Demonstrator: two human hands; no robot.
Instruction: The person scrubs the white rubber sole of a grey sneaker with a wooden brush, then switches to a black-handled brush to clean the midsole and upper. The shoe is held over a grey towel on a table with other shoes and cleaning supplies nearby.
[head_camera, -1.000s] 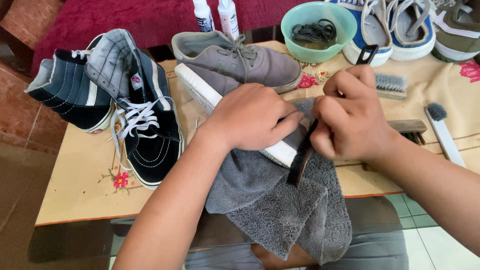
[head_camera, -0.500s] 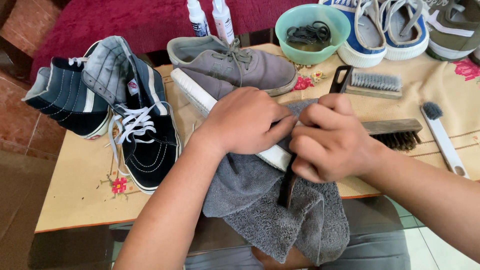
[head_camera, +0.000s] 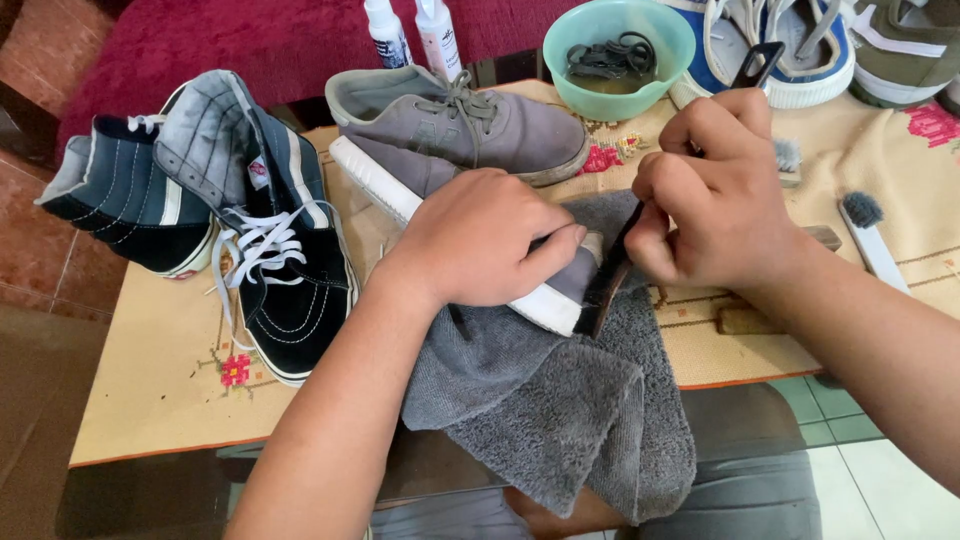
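On top of a grey towel (head_camera: 560, 420), at the front edge of the table (head_camera: 150, 400), lies a grey shoe (head_camera: 400, 175) on its side, with its white sole turned up. The left hand (head_camera: 480, 240) lies flat over the shoe and presses down, with its fingers wrapped around the toe end. That looks like a way to keep the shoe from sliding. The towel hangs down over the table edge onto the lap, maybe to catch dirt and drips.

The right hand (head_camera: 715, 195) is curled tight around a dark brush (head_camera: 605, 285). The brush tip touches the white sole right beside the left fingers. The wrist bends down and the knuckles point up. The two hands sit close together, almost touching.

Behind them stand another grey shoe (head_camera: 480, 125), a green bowl (head_camera: 600, 95) and two small white bottles (head_camera: 415, 30). Two dark high shoes (head_camera: 230, 220) sit off to the left.
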